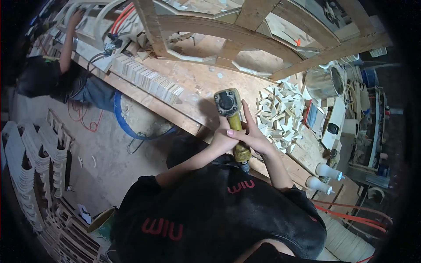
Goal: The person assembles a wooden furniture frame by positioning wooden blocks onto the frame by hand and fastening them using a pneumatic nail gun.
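A yellow pneumatic nail gun (234, 122) with a dark, worn cap is held in front of my chest, above the near edge of the workbench (193, 94). Its handle points back toward my body, where a hose fitting (244, 166) shows. My left hand (222, 139) is closed around the handle from the left. From the right, my right hand (256, 139) grips the same handle, with one finger stretched along the tool. The hands touch each other. The nose of the gun is hidden beneath its head.
A wooden frame (210, 26) stands across the bench. Small wood wedges (283, 114) lie heaped at right, near a metal can (324, 83) and white bottles (319, 185). Stacked wood strips (147, 79) line the left edge. Another person (57, 79) works beyond a blue-rimmed tub (118, 116).
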The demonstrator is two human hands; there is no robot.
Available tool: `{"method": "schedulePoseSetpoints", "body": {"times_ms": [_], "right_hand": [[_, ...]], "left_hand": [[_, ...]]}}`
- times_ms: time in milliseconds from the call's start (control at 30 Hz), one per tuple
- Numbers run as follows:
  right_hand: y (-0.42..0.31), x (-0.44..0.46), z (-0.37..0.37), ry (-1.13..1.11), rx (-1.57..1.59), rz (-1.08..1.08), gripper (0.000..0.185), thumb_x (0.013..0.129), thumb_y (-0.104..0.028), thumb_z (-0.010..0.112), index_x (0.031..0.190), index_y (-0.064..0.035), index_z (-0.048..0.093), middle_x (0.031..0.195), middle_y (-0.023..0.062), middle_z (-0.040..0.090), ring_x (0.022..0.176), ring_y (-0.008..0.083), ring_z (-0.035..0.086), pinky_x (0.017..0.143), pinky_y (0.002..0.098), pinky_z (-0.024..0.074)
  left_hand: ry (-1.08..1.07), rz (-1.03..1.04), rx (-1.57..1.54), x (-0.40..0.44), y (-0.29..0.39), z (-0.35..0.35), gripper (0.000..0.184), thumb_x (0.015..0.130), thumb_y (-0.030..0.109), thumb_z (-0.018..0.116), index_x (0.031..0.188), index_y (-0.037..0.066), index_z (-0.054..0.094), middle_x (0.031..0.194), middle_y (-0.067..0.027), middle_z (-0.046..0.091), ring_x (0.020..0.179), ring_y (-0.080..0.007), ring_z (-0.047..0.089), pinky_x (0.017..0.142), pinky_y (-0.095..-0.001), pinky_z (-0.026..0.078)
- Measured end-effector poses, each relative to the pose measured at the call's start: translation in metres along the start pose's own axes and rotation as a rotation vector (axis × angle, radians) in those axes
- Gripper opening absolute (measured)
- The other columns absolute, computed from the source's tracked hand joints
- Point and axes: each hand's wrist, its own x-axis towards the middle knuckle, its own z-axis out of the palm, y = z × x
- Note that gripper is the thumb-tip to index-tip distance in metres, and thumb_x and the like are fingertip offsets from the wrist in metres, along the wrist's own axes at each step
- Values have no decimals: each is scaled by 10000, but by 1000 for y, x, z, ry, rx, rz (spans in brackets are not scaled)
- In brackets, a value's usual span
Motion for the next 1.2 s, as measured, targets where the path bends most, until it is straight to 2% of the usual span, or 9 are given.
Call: {"method": "schedulePoseSetpoints", "body": {"times_ms": [67,200,267,333,500,700,933,1000,1200], "right_hand": [[13,5,2,49,-65,-71,993,751,-238,695,1402,-83,-38,1116,160,526,927,188,541,782,282,445],[-1,-9,-6,63,112,263,881,748,-227,694,1406,-104,121,1133,153,513,911,177,535,773,269,450],[-2,-15,-12,114,8,209,766,746,-250,697,1358,-86,267,1142,122,515,956,178,517,814,282,430],[7,-19,-23,132,-125,111,723,739,-266,703,1323,-70,325,1144,109,519,999,176,498,860,289,401],[18,-39,-43,95,-355,-34,641,717,-300,723,1229,-35,443,1115,99,545,1031,170,488,902,280,369],[15,-48,-43,150,-484,171,678,678,-369,737,1209,-40,472,1054,142,595,978,221,556,868,312,412],[20,-50,-49,183,-495,139,739,644,-422,733,1250,-105,452,1041,195,597,977,303,573,853,344,432],[23,-49,-51,182,-497,131,738,645,-419,732,1253,-112,449,1039,197,596,977,305,573,850,347,434],[22,-52,-49,162,-517,109,727,642,-406,730,1254,-133,448,1024,206,597,957,322,578,833,355,447]], "left_hand": [[-21,129,216,-11,0,-1,705,693,92,612,1229,-14,166,958,-216,560,849,-317,605,727,-380,486],[-249,221,480,-21,15,-47,385,728,161,582,1079,27,497,965,-165,581,858,-358,587,727,-382,479],[84,-50,672,-27,52,-77,263,748,186,578,984,70,596,893,-136,579,786,-344,579,668,-391,473],[638,546,831,-2,-6,-121,299,733,184,614,1015,89,592,813,-114,544,727,-300,557,650,-396,452],[726,541,1151,12,-23,-154,308,704,200,648,998,119,603,791,-77,487,759,-255,506,635,-387,387],[735,597,1347,16,-43,-151,192,713,185,642,901,145,631,843,-72,516,786,-246,506,632,-379,347],[664,488,1175,10,-45,-149,369,672,165,669,1004,77,534,983,-78,584,890,-244,554,757,-376,365],[703,596,1268,7,-38,-147,320,709,165,658,980,62,523,854,-86,595,745,-241,582,684,-364,410],[479,214,95,27,79,-159,222,811,173,621,961,55,509,641,-37,573,494,-109,525,466,-232,427]]}}
